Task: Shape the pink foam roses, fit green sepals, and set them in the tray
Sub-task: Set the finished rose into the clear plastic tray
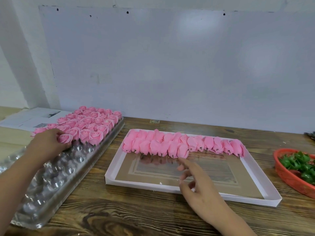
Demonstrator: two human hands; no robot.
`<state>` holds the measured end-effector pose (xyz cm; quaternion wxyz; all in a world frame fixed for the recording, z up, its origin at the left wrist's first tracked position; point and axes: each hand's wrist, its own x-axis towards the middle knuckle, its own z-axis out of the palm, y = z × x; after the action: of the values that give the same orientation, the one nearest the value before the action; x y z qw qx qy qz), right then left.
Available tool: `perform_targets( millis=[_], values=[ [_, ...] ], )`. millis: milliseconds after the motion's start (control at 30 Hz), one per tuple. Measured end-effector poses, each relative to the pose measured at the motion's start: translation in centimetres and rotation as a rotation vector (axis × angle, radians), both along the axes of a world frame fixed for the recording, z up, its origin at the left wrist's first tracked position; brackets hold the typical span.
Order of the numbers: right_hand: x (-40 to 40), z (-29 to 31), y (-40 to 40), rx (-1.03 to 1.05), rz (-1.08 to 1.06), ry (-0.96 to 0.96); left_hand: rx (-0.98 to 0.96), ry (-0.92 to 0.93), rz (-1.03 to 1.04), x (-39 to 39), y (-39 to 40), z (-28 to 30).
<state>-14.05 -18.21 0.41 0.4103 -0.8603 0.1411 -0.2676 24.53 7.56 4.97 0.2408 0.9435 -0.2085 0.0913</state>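
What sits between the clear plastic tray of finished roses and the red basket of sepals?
In the head view, the shallow white box lies between the clear tray and red basket, holding rows of unshaped pink roses.

A dark brown wooden table (153,217) with bold grain fills the lower half of the frame. Behind it, across the upper half, stands a pale bluish-white wall (170,65) with soft light patches. A few small dark holes (127,12) dot its top edge. At upper left, a white pillar (25,57) slants upward.
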Motion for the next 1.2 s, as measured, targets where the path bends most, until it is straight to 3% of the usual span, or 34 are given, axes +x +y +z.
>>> perform_targets(
  millis=[567, 800, 1000, 1067, 1200],
  values=[
    [0.0, 0.0, 0.0, 0.002, -0.008, -0.016, 0.043, -0.028, 0.013, 0.3, -0.4, -0.7],
    [-0.1, 0.3, 0.0, -0.011, -0.028, -0.012, 0.008, 0.057, 0.021, -1.2, 0.0, -1.1],
    [-0.2, 0.6, 0.0, -0.023, -0.048, -0.032, 0.027, 0.132, 0.111, -2.9, 1.0, 0.6],
    [-0.2, 0.7, -0.2, -0.036, -0.073, -0.04, 0.036, 0.071, 0.134, -4.2, 0.9, 1.7],
    [-0.1, 0.6, -0.8, -0.069, -0.201, -0.007, -0.08, -0.074, -0.125, -10.5, -2.5, 3.0]
  ],
)
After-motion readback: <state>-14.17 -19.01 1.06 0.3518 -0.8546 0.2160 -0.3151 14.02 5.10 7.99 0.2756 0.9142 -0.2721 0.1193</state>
